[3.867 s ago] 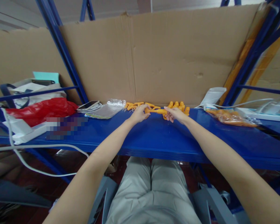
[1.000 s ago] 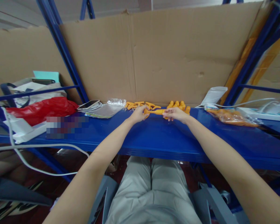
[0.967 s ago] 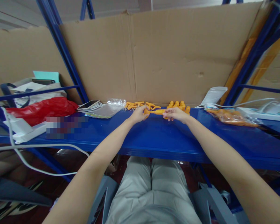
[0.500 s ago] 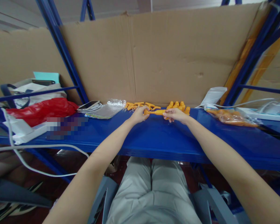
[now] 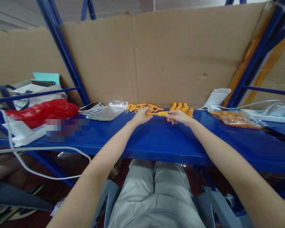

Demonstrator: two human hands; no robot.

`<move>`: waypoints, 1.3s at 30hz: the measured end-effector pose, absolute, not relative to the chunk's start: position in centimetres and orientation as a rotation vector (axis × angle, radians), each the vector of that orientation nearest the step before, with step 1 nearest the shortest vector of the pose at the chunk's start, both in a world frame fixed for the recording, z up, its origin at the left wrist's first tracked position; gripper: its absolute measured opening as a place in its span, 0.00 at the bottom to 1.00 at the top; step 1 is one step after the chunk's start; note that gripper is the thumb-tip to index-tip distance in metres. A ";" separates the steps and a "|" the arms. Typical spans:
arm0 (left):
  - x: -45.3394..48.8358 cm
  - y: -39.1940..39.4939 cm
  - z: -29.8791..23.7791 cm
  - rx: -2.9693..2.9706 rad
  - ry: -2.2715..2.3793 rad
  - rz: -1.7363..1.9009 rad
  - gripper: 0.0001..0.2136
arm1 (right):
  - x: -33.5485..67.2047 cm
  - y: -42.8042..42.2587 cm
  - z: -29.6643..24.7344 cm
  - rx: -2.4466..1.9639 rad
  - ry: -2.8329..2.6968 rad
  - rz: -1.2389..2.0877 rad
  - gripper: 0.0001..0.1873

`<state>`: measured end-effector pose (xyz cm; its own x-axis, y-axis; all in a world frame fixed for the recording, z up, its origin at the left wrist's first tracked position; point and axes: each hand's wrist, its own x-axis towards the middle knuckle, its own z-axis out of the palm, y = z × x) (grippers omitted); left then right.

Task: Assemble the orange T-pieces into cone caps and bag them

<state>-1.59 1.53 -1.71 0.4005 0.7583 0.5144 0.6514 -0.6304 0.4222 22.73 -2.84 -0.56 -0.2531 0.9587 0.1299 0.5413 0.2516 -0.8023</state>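
Note:
Above the blue shelf top (image 5: 156, 136), my left hand (image 5: 140, 117) is closed, its thumb and fingers pinching a small orange plastic part (image 5: 148, 113). My right hand (image 5: 178, 117) pinches the right end of a long, tapered orange piece (image 5: 161, 113), shaped like a screwdriver handle. Its narrow left end lines up with the part in my left hand; whether they are joined is too small to tell. Just behind lie several branched orange pieces (image 5: 152, 106) with tiny silvery bits, perhaps screws, beside them. Several knobby orange pieces (image 5: 180, 105) stand in rows behind my right hand.
A clear plastic bag (image 5: 109, 112) and a phone with a white cable (image 5: 92, 108) lie to the left, near a red bag (image 5: 45, 111) and a white power strip (image 5: 29, 136). To the right is a bag of orange parts (image 5: 235, 118). Cardboard (image 5: 168, 57) walls the back.
Both hands stay in nearly the same place. The tapered orange piece looks slightly turned between them, and the fingers of my right hand have shifted a little.

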 end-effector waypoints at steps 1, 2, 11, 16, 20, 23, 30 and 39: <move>-1.6 1.5 -1.7 2.487 1.272 1.037 0.11 | 22.7 -2.8 -0.6 -1.370 -1.896 0.841 0.16; -1.5 1.4 -1.7 2.480 1.272 1.035 0.12 | 22.7 -2.8 -0.6 -1.376 -1.896 0.835 0.16; -1.5 0.9 -1.4 2.433 1.262 1.073 0.12 | 24.0 -1.3 -0.8 -1.447 -1.785 0.648 0.17; -1.7 0.7 -1.2 2.431 1.321 1.089 0.13 | 25.1 0.0 -1.4 -1.535 -1.781 0.249 0.11; -1.6 1.0 -1.2 2.481 1.444 1.107 0.16 | 25.5 0.7 -2.2 -1.551 -1.890 0.129 0.12; -1.5 1.5 -1.0 2.556 1.506 1.041 0.19 | 25.6 0.7 -2.7 -1.503 -2.063 0.208 0.17; 0.3 3.8 0.3 2.708 1.457 0.781 0.13 | 25.2 -0.2 -2.4 -1.542 -2.215 0.258 0.23; 6.0 7.2 0.5 2.791 1.347 0.520 0.14 | 24.3 -1.2 -1.7 -1.564 -2.256 0.238 0.21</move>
